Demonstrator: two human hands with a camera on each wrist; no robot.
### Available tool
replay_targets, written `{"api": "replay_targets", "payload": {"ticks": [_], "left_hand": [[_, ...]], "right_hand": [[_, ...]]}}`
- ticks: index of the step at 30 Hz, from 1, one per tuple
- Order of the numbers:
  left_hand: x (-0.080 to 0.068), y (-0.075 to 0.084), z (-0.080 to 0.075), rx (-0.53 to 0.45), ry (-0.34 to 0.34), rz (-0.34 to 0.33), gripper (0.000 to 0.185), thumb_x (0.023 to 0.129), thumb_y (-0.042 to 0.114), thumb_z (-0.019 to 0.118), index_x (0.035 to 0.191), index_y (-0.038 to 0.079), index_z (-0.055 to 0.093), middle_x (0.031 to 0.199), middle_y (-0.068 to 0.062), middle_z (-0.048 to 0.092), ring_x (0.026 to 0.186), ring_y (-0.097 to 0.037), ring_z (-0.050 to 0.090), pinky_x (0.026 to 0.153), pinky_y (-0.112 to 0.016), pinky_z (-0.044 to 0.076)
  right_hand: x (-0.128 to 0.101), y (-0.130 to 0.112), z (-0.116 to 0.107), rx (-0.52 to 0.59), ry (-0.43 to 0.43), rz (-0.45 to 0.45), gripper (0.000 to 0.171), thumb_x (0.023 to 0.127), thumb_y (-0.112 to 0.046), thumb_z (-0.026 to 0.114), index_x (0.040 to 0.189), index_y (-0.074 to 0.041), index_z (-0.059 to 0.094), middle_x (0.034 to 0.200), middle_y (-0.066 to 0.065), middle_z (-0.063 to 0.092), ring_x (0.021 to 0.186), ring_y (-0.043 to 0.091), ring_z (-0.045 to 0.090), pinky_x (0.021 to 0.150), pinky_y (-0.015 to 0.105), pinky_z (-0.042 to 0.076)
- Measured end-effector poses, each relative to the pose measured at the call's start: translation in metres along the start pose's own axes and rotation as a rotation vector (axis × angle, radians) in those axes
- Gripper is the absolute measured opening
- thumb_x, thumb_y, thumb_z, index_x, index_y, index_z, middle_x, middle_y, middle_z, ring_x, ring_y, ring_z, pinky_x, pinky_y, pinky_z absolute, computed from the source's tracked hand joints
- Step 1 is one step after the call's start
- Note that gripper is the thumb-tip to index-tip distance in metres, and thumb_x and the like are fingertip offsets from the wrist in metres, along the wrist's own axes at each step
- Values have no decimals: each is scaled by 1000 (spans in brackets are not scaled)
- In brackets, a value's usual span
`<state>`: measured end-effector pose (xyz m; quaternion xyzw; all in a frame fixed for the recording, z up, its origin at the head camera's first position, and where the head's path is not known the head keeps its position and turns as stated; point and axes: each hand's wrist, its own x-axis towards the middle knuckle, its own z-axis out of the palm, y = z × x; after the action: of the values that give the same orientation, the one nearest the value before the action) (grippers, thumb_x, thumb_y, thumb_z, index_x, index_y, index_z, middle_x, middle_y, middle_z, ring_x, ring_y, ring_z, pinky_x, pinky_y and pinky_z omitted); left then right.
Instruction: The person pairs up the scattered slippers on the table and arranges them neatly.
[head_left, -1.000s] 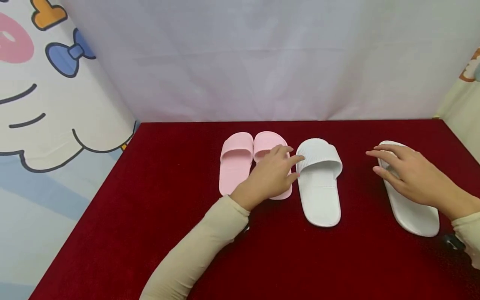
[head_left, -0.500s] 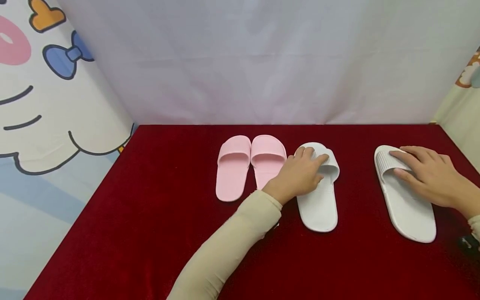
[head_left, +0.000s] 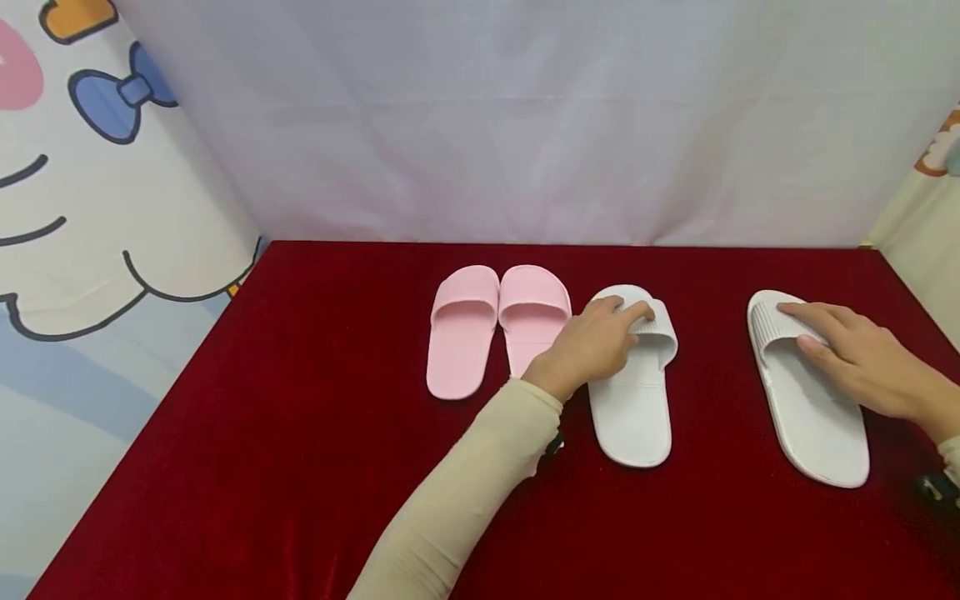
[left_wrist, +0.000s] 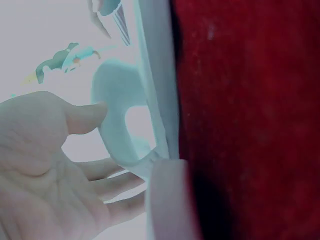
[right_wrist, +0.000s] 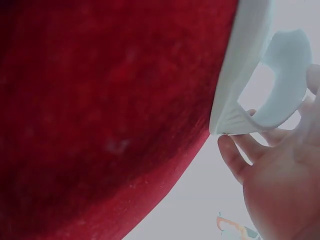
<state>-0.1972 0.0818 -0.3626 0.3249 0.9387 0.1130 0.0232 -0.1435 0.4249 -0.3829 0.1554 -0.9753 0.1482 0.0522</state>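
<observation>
A white slide slipper lies in the middle of the head view, its ribbed strap across the toe end. My left hand holds that strap from its left side; in the left wrist view, the thumb meets the strap while the other fingers lie along its outer side. Farther right lies the matching white slipper, angled outward. My right hand grips its strap from the right, thumb at the opening and fingers over the outer side. Part of each strap is hidden under the hand.
Two pink slippers stand side by side left of the white ones: one pink slipper in full view, the other pink slipper partly behind my left wrist. All rest on a table with a red cloth. A white curtain hangs behind.
Both hands have come down onto the white slippers, the left moving right off the pink slipper and the right moving right. Over the last half second my right thumb has shifted slightly.
</observation>
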Motion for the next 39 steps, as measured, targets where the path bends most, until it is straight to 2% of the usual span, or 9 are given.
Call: {"api": "replay_targets", "payload": {"ticks": [5,8,11,14,18,26,35,38,39], "left_hand": [[1,-7,-2,-79,-9,8,35,101,24,57,135,33,55,140,-11,55,128,-25,55,93,-37,52],[2,-10,-3,-131,-38,16,37,101,24,56,137,32,54,138,-12,56,127,-27,56,98,-36,49],[2,-13,-4,-188,-62,8,38,101,25,56,138,33,53,139,-9,56,126,-27,56,98,-34,48],[2,-11,-5,-199,-71,-10,40,101,25,58,139,35,54,141,-8,54,127,-26,55,95,-32,48],[3,-8,-5,-173,-52,-2,42,99,25,61,139,36,55,138,-8,57,126,-23,55,97,-31,48],[4,-11,-6,-166,-52,30,48,94,25,69,140,34,57,134,-3,62,124,-19,54,97,-27,46],[3,-4,-8,-188,-46,64,47,92,28,71,138,32,60,136,4,63,129,-15,53,102,-25,43],[2,-1,-8,-201,-47,48,46,92,29,71,137,33,61,136,4,62,129,-14,52,101,-26,44],[2,0,-7,-201,-51,37,46,92,30,71,137,35,61,137,5,62,129,-13,52,101,-26,44]], "right_hand": [[1,2,0,52,-3,-7,51,101,-19,53,150,-13,41,140,32,43,117,48,44,79,66,40],[-1,5,2,91,1,-13,52,100,-16,53,151,-14,41,140,30,43,120,44,42,85,49,40],[-4,8,4,128,16,-30,53,101,-13,52,152,-16,40,142,25,43,130,27,35,92,26,29],[-6,9,5,135,28,-37,53,101,-12,51,153,-17,40,143,24,42,131,23,32,94,30,24],[-7,7,3,130,19,-30,54,100,-10,51,153,-15,39,142,29,40,124,43,36,88,53,28],[-5,5,4,147,23,-31,54,100,-10,52,152,-16,40,142,30,40,122,48,36,91,61,27],[-5,7,6,136,53,-60,53,99,-8,52,151,-14,42,141,30,42,123,47,36,98,62,24],[-5,5,6,118,82,-94,52,99,-5,52,149,-13,45,138,28,45,125,41,36,108,53,21],[-4,4,6,115,94,-111,52,98,-4,53,148,-13,46,137,27,46,129,32,36,112,43,20]]}}
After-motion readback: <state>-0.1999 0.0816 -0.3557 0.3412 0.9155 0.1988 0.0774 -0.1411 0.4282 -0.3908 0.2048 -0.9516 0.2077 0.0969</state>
